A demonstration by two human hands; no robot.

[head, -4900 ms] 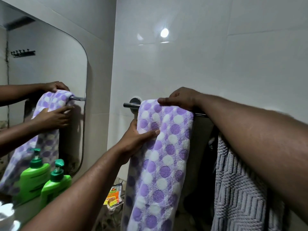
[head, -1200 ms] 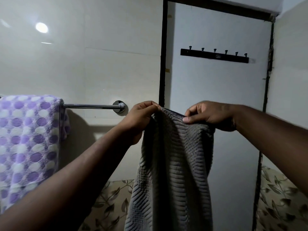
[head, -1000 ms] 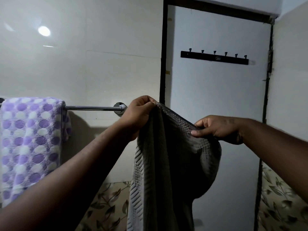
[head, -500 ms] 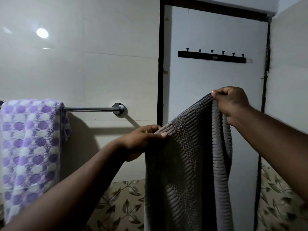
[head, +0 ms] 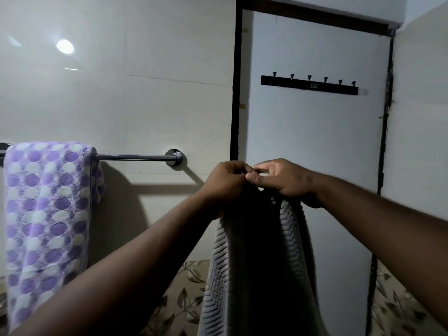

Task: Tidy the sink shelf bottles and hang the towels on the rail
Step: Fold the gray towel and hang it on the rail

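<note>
Purple-and-white spotted towel (head: 48, 214) already draped over chrome wall rail (head: 133, 157), left of hands. Left hand (head: 224, 183) and right hand (head: 286, 178), fingers curled, pinch top edge of grey ribbed towel (head: 257, 275); not yet hung. Bottles out of view.

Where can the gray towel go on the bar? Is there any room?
Yes. For the gray towel, the rail is bare between the purple dotted towel and its round wall mount. Left of that is crowded: the dotted towel covers it. The hook rack on the door is bare too.

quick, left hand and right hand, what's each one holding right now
Left hand: closed, gripping the top edge of the grey towel.
Right hand: closed, pinching the same towel's top edge.
</note>
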